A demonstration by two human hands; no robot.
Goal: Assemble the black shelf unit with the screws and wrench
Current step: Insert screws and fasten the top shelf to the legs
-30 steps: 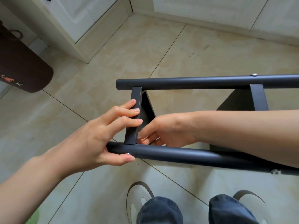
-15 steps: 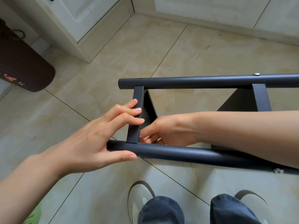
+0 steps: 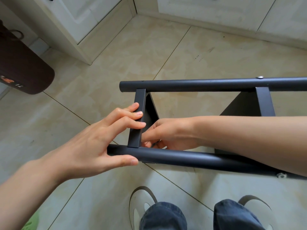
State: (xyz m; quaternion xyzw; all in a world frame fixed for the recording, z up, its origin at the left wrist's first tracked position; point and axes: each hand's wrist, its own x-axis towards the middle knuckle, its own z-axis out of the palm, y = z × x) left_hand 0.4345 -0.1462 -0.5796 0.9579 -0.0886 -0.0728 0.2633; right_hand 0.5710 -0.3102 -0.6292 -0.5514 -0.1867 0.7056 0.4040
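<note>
The black shelf unit lies on its side on the tiled floor, with a far pole (image 3: 199, 84) and a near pole (image 3: 182, 157) running left to right. A flat crossbar (image 3: 140, 100) joins them near their left ends. My left hand (image 3: 88, 146) rests straight fingers on this crossbar, thumb laid along the near pole. My right hand (image 3: 171, 133) reaches between the poles to the crossbar's lower joint. Its curled fingers pinch a thin dark tool (image 3: 156, 143) that looks like the wrench, mostly hidden. A silver screw (image 3: 260, 77) sits in the far pole above a second crossbar (image 3: 264, 103).
White cabinets (image 3: 83, 19) line the back and left. A dark brown rounded object (image 3: 21, 68) juts in from the left edge. My shoes (image 3: 142, 205) and knees are just below the near pole. A small pale fitting (image 3: 280, 175) shows under that pole at the right.
My left thumb has slid slightly right along the near pole. My right hand stays at the joint with only small finger shifts. The shelf unit has not moved.
</note>
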